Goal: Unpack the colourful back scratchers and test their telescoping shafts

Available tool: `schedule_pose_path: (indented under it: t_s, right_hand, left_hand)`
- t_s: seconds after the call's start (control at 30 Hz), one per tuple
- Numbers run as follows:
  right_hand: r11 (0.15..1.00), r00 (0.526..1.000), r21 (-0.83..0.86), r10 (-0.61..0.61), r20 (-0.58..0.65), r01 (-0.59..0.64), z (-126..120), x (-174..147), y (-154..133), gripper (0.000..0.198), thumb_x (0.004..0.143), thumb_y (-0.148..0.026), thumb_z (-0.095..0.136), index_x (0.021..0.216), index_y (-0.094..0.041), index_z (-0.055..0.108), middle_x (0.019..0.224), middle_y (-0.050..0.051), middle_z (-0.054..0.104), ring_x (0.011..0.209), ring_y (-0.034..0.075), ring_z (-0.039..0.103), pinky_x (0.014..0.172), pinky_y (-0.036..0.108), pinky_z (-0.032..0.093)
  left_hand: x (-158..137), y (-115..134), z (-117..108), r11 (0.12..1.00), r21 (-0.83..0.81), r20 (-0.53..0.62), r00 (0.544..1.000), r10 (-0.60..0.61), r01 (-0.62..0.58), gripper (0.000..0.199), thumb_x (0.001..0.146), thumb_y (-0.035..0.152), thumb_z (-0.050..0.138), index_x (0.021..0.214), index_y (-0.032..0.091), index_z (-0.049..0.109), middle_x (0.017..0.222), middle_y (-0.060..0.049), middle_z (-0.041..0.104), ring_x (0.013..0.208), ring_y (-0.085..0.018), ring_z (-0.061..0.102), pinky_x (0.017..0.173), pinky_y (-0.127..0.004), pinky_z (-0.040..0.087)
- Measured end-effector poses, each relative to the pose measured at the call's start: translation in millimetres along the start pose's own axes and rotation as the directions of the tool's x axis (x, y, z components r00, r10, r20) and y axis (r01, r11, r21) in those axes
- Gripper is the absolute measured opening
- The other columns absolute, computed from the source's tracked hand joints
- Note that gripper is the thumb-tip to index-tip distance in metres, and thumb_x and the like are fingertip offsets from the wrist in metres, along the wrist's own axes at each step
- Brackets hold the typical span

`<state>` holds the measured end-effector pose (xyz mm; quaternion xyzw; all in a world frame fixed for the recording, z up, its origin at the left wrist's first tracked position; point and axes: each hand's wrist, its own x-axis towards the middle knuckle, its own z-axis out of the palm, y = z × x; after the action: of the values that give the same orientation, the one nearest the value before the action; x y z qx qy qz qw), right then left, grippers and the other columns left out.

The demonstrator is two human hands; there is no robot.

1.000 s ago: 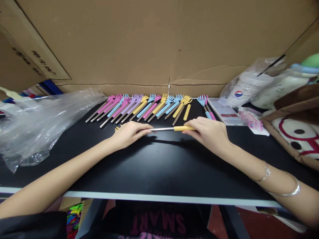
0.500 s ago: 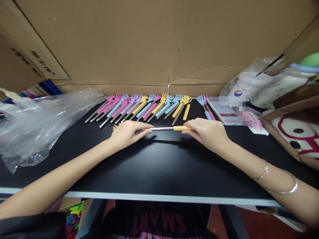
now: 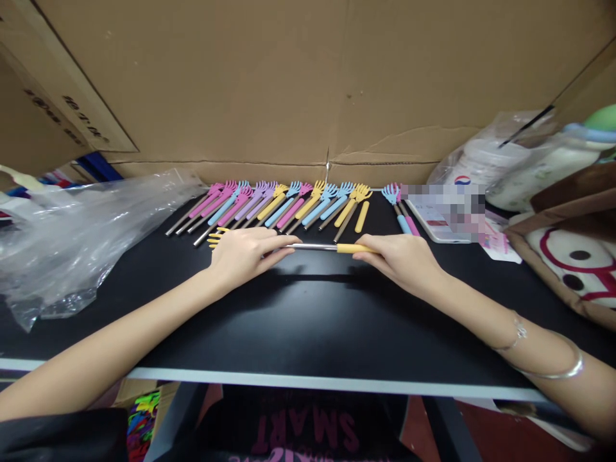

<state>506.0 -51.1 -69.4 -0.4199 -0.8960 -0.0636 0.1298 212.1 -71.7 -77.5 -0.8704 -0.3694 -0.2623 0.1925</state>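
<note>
A back scratcher (image 3: 315, 247) with a metal rod and yellow ends lies level between my hands, above the black desk. My left hand (image 3: 243, 256) is closed round its claw end, and yellow prongs poke out behind the fingers. The yellow grip is pinched by my right hand (image 3: 397, 260), which hides its far end. Behind them lies a row of back scratchers (image 3: 272, 204) in pink, blue, purple and yellow, several with bare rod ends. A loose yellow handle sleeve (image 3: 362, 217) sits at the row's right end. Farther right rest a blue scratcher (image 3: 398, 208) and a pink one.
Clear plastic bags (image 3: 91, 237) cover the desk's left side. A phone (image 3: 436, 221), a lidded cup (image 3: 486, 163), a bottle (image 3: 543, 163) and a brown bag with a cartoon face (image 3: 572, 256) stand at right. Cardboard (image 3: 269, 83) walls the back.
My left hand has turned slightly, and more of the yellow claw shows behind it. Both hands still hold the scratcher at nearly the same spot.
</note>
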Motion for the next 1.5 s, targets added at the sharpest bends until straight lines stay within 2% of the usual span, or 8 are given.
schedule_pose_path:
  t_s: [0.1, 0.2, 0.3, 0.4, 0.5, 0.97, 1.2, 1.5]
  right_hand:
    - [0.987, 0.983, 0.139, 0.058, 0.173, -0.083, -2.5, 2.1, -0.7, 0.044, 0.095, -0.052, 0.033, 0.084, -0.022, 0.064, 0.067, 0.001, 0.066, 0.057, 0.015, 0.057, 0.053, 0.025, 0.029]
    - [0.933, 0.950, 0.334, 0.027, 0.312, -0.137, -5.3, 3.5, -1.2, 0.045, 0.094, -0.052, 0.034, 0.077, -0.022, 0.063, 0.067, 0.000, 0.063, 0.060, 0.014, 0.056, 0.057, 0.024, 0.032]
    - [0.873, 0.932, 0.463, -0.028, 0.362, -0.154, -6.9, 3.8, -1.8, 0.046, 0.093, -0.051, 0.034, 0.072, -0.020, 0.061, 0.069, 0.000, 0.063, 0.062, 0.013, 0.055, 0.060, 0.024, 0.034]
    - [0.856, 0.928, 0.491, -0.040, 0.372, -0.160, -7.4, 3.8, -3.3, 0.045, 0.093, -0.049, 0.035, 0.071, -0.019, 0.060, 0.067, 0.000, 0.061, 0.058, 0.012, 0.052, 0.058, 0.024, 0.034]
    - [0.874, 0.936, 0.462, -0.027, 0.351, -0.149, -7.3, 3.8, -5.6, 0.042, 0.093, -0.045, 0.037, 0.071, -0.019, 0.060, 0.064, -0.001, 0.060, 0.055, 0.012, 0.051, 0.056, 0.023, 0.034]
    - [0.983, 0.953, 0.146, 0.068, 0.296, -0.115, 1.4, -0.1, -11.5, 0.035, 0.096, -0.042, 0.034, 0.078, -0.022, 0.055, 0.070, 0.001, 0.065, 0.063, 0.017, 0.060, 0.053, 0.024, 0.031]
    - [0.998, 0.992, 0.039, 0.046, 0.117, -0.051, 5.5, -3.2, -13.5, 0.035, 0.096, -0.043, 0.036, 0.077, -0.021, 0.056, 0.071, 0.001, 0.066, 0.062, 0.016, 0.061, 0.049, 0.024, 0.026]
    - [1.000, 0.988, -0.002, -0.001, -0.154, 0.001, 6.6, -5.5, -9.8, 0.039, 0.095, -0.049, 0.040, 0.083, -0.020, 0.063, 0.072, 0.002, 0.067, 0.063, 0.014, 0.060, 0.051, 0.024, 0.030]
  left_hand:
    - [0.6, -0.5, -1.8, 0.993, 0.101, -0.051, 0.996, 0.072, -0.067, 0.026, 0.095, 0.036, 0.050, 0.102, 0.024, 0.072, 0.065, 0.002, 0.066, 0.058, -0.010, 0.060, 0.048, -0.023, 0.032]
    - [1.3, -0.7, -3.5, 0.977, 0.173, -0.079, 0.987, 0.138, -0.123, 0.025, 0.094, 0.037, 0.052, 0.098, 0.025, 0.073, 0.059, 0.003, 0.063, 0.055, -0.010, 0.057, 0.049, -0.024, 0.033]
    - [2.0, -0.4, -5.6, 0.979, 0.172, -0.038, 0.992, 0.122, -0.114, 0.027, 0.094, 0.040, 0.049, 0.097, 0.027, 0.073, 0.058, 0.002, 0.062, 0.055, -0.010, 0.056, 0.049, -0.024, 0.033]
    - [2.0, -0.1, -6.6, 0.991, 0.120, 0.062, 0.997, 0.049, -0.056, 0.033, 0.096, 0.044, 0.044, 0.098, 0.028, 0.073, 0.058, 0.001, 0.062, 0.057, -0.011, 0.057, 0.050, -0.025, 0.033]
    - [1.3, -0.5, -5.9, 0.997, 0.077, 0.111, 0.994, 0.012, -0.020, 0.036, 0.096, 0.046, 0.041, 0.100, 0.028, 0.072, 0.060, 0.000, 0.063, 0.060, -0.012, 0.058, 0.051, -0.025, 0.033]
    - [-1.9, -4.3, 2.7, 0.998, 0.038, 0.092, 0.995, 0.048, -0.052, 0.044, 0.099, 0.045, 0.032, 0.100, 0.024, 0.071, 0.075, 0.000, 0.072, 0.063, -0.011, 0.065, 0.050, -0.022, 0.034]
    - [-0.9, -4.6, 1.8, 0.999, -0.018, 0.145, 0.989, -0.028, 0.031, 0.052, 0.098, 0.051, 0.028, 0.099, 0.024, 0.072, 0.084, -0.002, 0.075, 0.069, -0.013, 0.069, 0.051, -0.021, 0.037]
    - [2.2, 1.6, -1.5, 0.974, -0.096, 0.268, 0.948, -0.172, 0.203, 0.055, 0.097, 0.056, 0.025, 0.103, 0.026, 0.071, 0.086, 0.000, 0.075, 0.075, -0.015, 0.069, 0.056, -0.021, 0.039]
